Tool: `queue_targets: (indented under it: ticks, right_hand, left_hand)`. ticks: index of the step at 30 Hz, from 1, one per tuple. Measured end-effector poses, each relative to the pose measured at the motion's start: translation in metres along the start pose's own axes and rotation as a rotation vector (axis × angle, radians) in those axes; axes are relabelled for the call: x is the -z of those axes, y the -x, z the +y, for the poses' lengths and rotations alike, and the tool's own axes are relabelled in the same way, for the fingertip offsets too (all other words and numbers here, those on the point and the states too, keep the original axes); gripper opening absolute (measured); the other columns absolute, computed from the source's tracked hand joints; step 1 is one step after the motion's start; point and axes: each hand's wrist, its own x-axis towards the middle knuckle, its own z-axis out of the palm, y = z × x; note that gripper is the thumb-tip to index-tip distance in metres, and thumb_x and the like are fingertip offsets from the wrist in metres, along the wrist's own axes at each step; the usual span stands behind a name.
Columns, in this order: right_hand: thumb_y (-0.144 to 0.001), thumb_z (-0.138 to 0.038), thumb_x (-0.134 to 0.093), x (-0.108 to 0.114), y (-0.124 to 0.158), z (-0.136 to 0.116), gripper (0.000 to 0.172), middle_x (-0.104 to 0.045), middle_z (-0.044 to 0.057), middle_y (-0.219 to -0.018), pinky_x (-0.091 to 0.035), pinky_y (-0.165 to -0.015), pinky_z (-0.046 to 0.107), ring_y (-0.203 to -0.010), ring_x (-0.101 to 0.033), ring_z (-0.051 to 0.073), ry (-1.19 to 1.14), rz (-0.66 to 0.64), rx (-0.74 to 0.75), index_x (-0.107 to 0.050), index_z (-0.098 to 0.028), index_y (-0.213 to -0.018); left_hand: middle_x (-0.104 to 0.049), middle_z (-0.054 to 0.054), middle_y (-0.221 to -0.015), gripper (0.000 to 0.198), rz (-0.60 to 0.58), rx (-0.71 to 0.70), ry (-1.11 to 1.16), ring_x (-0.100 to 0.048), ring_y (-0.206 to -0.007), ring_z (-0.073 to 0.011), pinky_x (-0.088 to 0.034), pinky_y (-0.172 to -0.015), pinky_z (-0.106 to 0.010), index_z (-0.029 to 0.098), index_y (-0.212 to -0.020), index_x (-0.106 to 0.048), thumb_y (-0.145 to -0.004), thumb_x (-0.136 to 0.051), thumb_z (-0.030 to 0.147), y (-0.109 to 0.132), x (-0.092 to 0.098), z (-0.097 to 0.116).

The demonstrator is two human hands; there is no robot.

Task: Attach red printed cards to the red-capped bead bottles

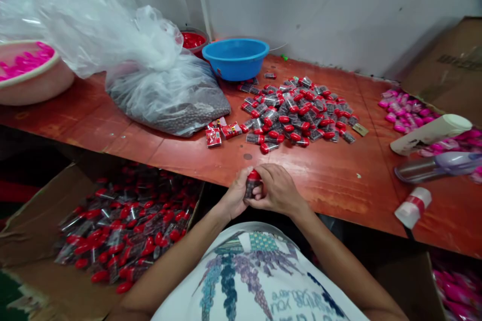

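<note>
The left hand and right hand are together, fingers wrapped around a small bottle with a red cap, at the near edge of the desk. A loose grip could drop it off the edge; a crooked cap might pop open.

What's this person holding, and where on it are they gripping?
A small clear container with a red cap. The left hand holds its side; the right hand appears to span cap to bottom.
</note>
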Motion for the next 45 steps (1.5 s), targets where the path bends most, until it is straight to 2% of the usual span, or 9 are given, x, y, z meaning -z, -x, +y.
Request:
queue_targets:
  ticks: [8, 11, 16, 24, 28, 32, 35, 39, 45]
  right_hand:
    - [-0.067, -0.045, -0.063, -0.003, -0.001, 0.02, 0.05, -0.062, 0.01, -0.094, -0.045, -0.081, 0.04, -0.089, -0.057, 0.026, 0.009, -0.03, 0.0, -0.055, -0.015, -0.106]
    - [-0.071, -0.043, -0.062, 0.006, 0.006, 0.042, 0.046, -0.062, 0.011, -0.101, -0.045, -0.082, 0.04, -0.094, -0.057, 0.027, 0.05, -0.018, -0.213, -0.054, -0.017, -0.109]
    - [-0.073, -0.044, -0.061, 0.018, 0.039, 0.094, 0.043, -0.062, 0.013, -0.105, -0.043, -0.088, 0.045, -0.101, -0.056, 0.031, 0.203, -0.042, -0.444, -0.058, -0.017, -0.107]
    - [-0.077, -0.056, -0.059, 0.015, 0.079, 0.115, 0.078, -0.045, 0.019, -0.139, -0.036, -0.104, 0.049, -0.129, -0.041, 0.034, 0.188, -0.143, -0.562, -0.039, -0.014, -0.139]
    - [-0.079, -0.056, -0.058, 0.011, 0.075, 0.105, 0.08, -0.039, 0.019, -0.144, -0.035, -0.104, 0.055, -0.132, -0.036, 0.036, 0.163, 0.019, -0.573, -0.032, -0.016, -0.143]
    - [-0.091, -0.037, -0.047, -0.005, 0.053, 0.078, 0.045, -0.051, 0.014, -0.133, -0.04, -0.103, 0.049, -0.124, -0.047, 0.028, -0.031, 0.223, -0.458, -0.047, -0.022, -0.134]
    - [-0.092, -0.029, -0.046, -0.026, 0.025, 0.051, 0.032, -0.06, 0.011, -0.122, -0.046, -0.098, 0.045, -0.114, -0.056, 0.024, -0.208, 0.168, -0.341, -0.058, -0.024, -0.122]
    - [-0.091, -0.025, -0.048, -0.057, -0.014, 0.021, 0.028, -0.064, 0.009, -0.115, -0.049, -0.094, 0.04, -0.109, -0.059, 0.022, -0.375, 0.056, -0.277, -0.062, -0.023, -0.116]
    - [-0.086, -0.035, -0.057, -0.093, -0.048, 0.01, 0.044, -0.067, 0.011, -0.105, -0.055, -0.073, 0.034, -0.079, -0.066, 0.019, -0.516, -0.004, -0.479, -0.056, -0.017, -0.126]
  left_hand:
    - [-0.058, -0.003, -0.058, 0.043, 0.047, -0.053, -0.079, -0.055, -0.054, -0.0137, -0.045, -0.057, -0.026, 0.015, -0.074, -0.06, -0.08, -0.052, 0.057, -0.016, 0.001, -0.006]
    - [-0.068, -0.009, -0.086, 0.047, 0.126, -0.205, -0.455, -0.062, -0.079, -0.0201, -0.047, -0.072, -0.031, 0.015, -0.095, -0.067, -0.08, -0.052, 0.057, -0.029, 0.021, 0.024]
    - [-0.065, -0.01, -0.109, 0.03, 0.484, -0.71, -1.164, -0.058, -0.103, -0.0239, -0.043, -0.089, -0.035, 0.018, -0.105, -0.068, -0.08, -0.058, 0.031, -0.064, 0.066, 0.105]
    - [-0.071, -0.007, -0.096, 0.042, 0.319, -0.576, -1.529, -0.062, -0.093, -0.0277, -0.043, -0.088, -0.035, 0.018, -0.101, -0.071, -0.06, -0.076, 0.023, -0.11, 0.086, 0.166]
    - [-0.068, -0.01, -0.109, 0.042, 0.373, -0.582, -1.486, -0.062, -0.099, -0.0244, -0.043, -0.088, -0.032, 0.016, -0.115, -0.065, -0.076, -0.063, 0.032, -0.094, 0.101, 0.176]
    - [-0.066, -0.009, -0.111, 0.052, 0.411, -0.574, -1.537, -0.059, -0.102, -0.0255, -0.042, -0.09, -0.034, 0.017, -0.12, -0.061, -0.071, -0.068, 0.031, -0.069, 0.125, 0.175]
    - [-0.061, -0.009, -0.106, 0.068, 0.433, -0.551, -1.626, -0.054, -0.102, -0.0285, -0.04, -0.091, -0.039, 0.016, -0.121, -0.06, -0.058, -0.078, 0.036, -0.057, 0.138, 0.161]
    - [-0.052, -0.005, -0.099, 0.073, 0.447, -0.548, -1.5, -0.054, -0.095, -0.0243, -0.043, -0.086, -0.037, 0.02, -0.119, -0.061, -0.052, -0.082, 0.039, -0.044, 0.143, 0.132]
    - [-0.054, -0.002, -0.097, 0.054, 0.459, -0.563, -1.177, -0.055, -0.076, -0.0157, -0.046, -0.068, -0.029, 0.018, -0.098, -0.057, -0.054, -0.082, 0.037, -0.025, 0.135, 0.082]
